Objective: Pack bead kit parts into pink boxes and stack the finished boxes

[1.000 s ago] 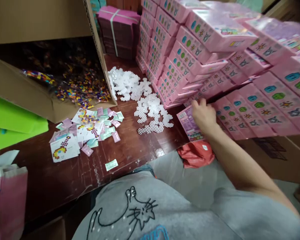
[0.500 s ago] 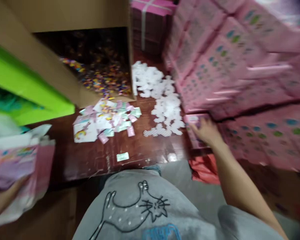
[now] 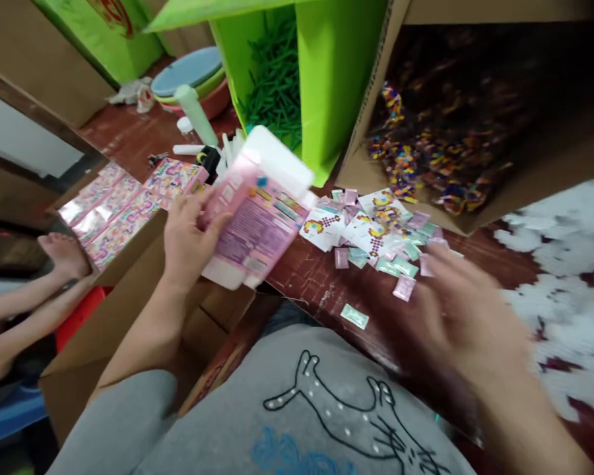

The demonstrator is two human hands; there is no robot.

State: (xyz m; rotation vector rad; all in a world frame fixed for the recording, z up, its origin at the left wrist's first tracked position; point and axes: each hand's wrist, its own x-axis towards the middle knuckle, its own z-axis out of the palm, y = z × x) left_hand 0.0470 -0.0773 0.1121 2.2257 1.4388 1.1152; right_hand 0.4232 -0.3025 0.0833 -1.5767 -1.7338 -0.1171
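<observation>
A pink and purple printed carton (image 3: 257, 227) with its white end flaps standing open is held in my left hand (image 3: 188, 237), thumb on the printed face and fingers behind. My right hand (image 3: 470, 316), smeared by motion, hovers over the table just right of a loose pile of small pink and green sachets (image 3: 404, 287). Whether its fingers hold anything is not clear. White picture cards (image 3: 321, 227) with colourful bead patterns lie among the sachets. A single green sachet (image 3: 355, 316) rests apart, nearer my body.
Behind the pile, a cardboard box (image 3: 361, 158) holds many small colourful packets. Beside it, a lime-green box (image 3: 327, 86) contains green sticks. White cut pieces (image 3: 574, 237) cover the right side. Printed boxes (image 3: 123, 211), stacked basins (image 3: 188, 72) and another person's foot (image 3: 64, 254) are at left.
The view has swung left. My right hand has left the pink box by the stack on the right and come over beside the sachets. My left hand still holds the carton.
</observation>
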